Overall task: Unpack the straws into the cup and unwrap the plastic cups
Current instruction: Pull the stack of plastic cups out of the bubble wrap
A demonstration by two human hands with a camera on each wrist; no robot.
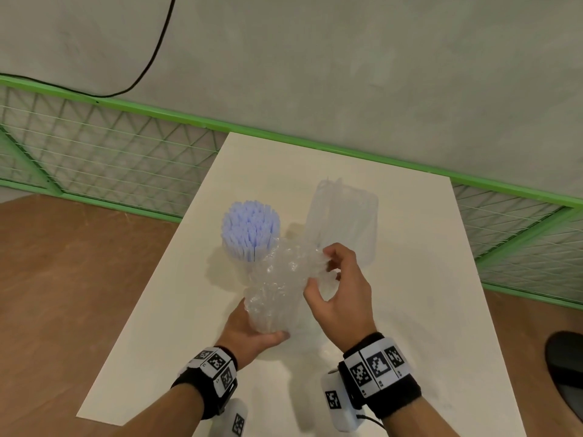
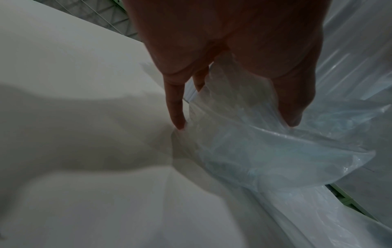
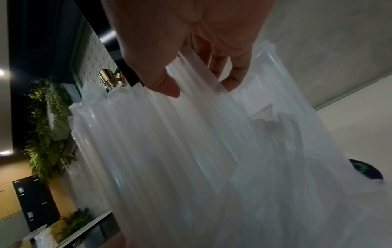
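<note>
Both hands are on the wrap (image 1: 280, 279), the crinkled clear film round the cups (image 1: 268, 313), held just above the white surface (image 1: 410, 279). The left hand (image 1: 249, 334) cradles the stack's lower end from beneath, thumb curled round the near side, fingers (image 2: 176, 107) lying along the film. The right hand (image 1: 339, 294) is at the top of the wrap, fingers (image 3: 235, 80) bent, thumb and fingertips pinching a fold of film, the rest loosely curled. Just beyond the wrap, to its left, the blue straws (image 1: 250, 230) stand bunched upright in a cup that is hard to make out. Beyond the wrap to the right lies an empty clear bag (image 1: 347, 219), flat on the surface.
</note>
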